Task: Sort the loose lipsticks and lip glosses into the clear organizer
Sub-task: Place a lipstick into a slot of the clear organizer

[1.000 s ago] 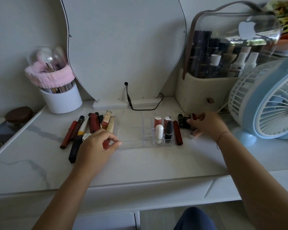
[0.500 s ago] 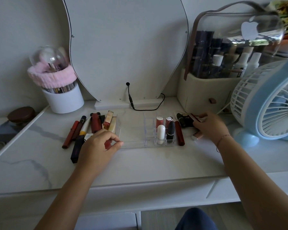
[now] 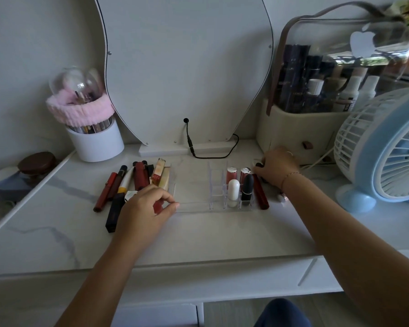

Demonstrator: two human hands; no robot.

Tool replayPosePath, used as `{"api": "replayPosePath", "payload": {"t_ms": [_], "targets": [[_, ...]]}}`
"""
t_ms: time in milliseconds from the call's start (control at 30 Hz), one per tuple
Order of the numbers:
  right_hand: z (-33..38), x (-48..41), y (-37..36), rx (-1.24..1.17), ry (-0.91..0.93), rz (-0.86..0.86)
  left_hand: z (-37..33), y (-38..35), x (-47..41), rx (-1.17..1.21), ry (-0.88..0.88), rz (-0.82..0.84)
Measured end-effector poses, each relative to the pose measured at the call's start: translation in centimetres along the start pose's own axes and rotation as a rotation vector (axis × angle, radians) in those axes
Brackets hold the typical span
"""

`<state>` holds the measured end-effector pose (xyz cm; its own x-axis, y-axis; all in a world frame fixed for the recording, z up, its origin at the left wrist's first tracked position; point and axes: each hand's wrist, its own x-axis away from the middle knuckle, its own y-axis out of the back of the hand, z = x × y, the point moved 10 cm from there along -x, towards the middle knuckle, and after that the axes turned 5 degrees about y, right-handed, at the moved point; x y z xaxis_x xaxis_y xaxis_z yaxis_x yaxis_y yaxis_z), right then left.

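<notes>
The clear acrylic compartmented organizer (image 3: 194, 192) sits on the white marbled surface (image 3: 222, 232), with four lipsticks (image 3: 233, 192) upright in its right cells. Most sorting remains: a pile of red and black tubes (image 3: 141, 179) lies to its left. The right hand (image 3: 278, 167) grips a dark-capped lipstick (image 3: 259, 165). The left hand (image 3: 144, 208) curls at the organizer's corner, its grip unclear.

Grey veins cross the white tabletop (image 3: 57, 208), the clear organizer (image 3: 194, 187) holds a white lipstick (image 3: 233, 192) and a black lipstick (image 3: 247, 188), red and black tubes (image 3: 141, 177) lie at its nine o'clock, a pink headband (image 3: 78, 112) rings a white cup (image 3: 97, 147) at ten o'clock, and a pale blue fan (image 3: 387, 147) stands at three o'clock
</notes>
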<state>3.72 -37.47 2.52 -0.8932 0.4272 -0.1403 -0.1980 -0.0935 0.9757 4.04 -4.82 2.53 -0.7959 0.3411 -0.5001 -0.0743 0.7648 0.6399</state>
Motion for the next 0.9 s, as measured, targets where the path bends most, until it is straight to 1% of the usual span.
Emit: {"api": "replayPosePath", "payload": {"t_ms": [133, 267, 333, 400, 500, 567, 633, 733, 800, 900], "targets": [[0.6, -0.3, -0.4, 0.088, -0.021, 0.025, 0.2, 0.0, 0.0, 0.002, 0.002, -0.002], [0.4, -0.4, -0.4, 0.054, -0.053, 0.029, 0.2, -0.1, 0.0, 0.007, 0.000, 0.002], [0.3, -0.5, -0.6, -0.052, -0.053, 0.053, 0.2, -0.1, 0.0, 0.002, -0.001, 0.004], [0.0, -0.4, -0.2, -0.243, -0.044, 0.043, 0.1, -0.1, 0.0, -0.006, -0.001, 0.005], [-0.4, 0.1, 1.4, -0.490, -0.024, -0.025, 0.1, -0.1, -0.1, -0.012, -0.005, 0.000], [-0.6, 0.6, 2.7, -0.563, -0.004, -0.076, 0.1, -0.1, 0.0, -0.015, -0.007, -0.001], [-0.2, 1.4, 4.8, -0.594, 0.045, -0.196, 0.1, -0.1, 0.0, -0.015, -0.001, -0.003], [2.5, 3.2, 8.6, -0.645, 0.206, -0.345, 0.1, -0.1, 0.0, -0.017, -0.002, -0.002], [4.9, 4.3, 10.3, -0.724, 0.312, -0.365, 0.1, -0.1, 0.0, -0.010, -0.002, -0.001], [8.1, 5.2, 10.4, -0.822, 0.424, -0.276, -0.1, 0.0, 0.0, 0.006, -0.008, -0.004]]}}
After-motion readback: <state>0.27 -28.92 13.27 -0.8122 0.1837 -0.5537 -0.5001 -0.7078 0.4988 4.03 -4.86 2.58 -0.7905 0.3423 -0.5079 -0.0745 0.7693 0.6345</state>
